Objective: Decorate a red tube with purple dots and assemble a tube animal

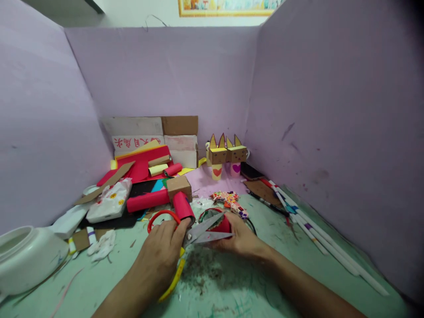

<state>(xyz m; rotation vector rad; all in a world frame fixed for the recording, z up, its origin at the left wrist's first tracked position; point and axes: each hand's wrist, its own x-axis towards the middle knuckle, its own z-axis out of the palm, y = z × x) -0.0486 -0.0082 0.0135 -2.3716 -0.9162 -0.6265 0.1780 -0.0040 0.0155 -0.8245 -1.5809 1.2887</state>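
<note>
My left hand (pixel 163 247) is closed around a pair of scissors (pixel 189 238) with one red and one yellow handle. Their blades stand apart and point right, across a short red tube (pixel 221 226). The upper blade overlaps the tube's open mouth and the lower one crosses its near side; whether they touch it I cannot tell. My right hand (pixel 243 236) grips this tube from the right, its fingers partly hidden behind it. Just beyond the left hand are a small cardboard box (pixel 179 187), a red tube (pixel 183 206) leaning against it and another red tube (pixel 148 201).
Two cardboard cat-eared figures (pixel 217 156) stand at the back. A glue gun (pixel 228 201) with a patterned cover lies beyond my right hand. White sticks (pixel 318 234) lie right, a tissue pack (pixel 111 201) and white pot (pixel 31 256) left. Purple panels (pixel 165 70) enclose the table.
</note>
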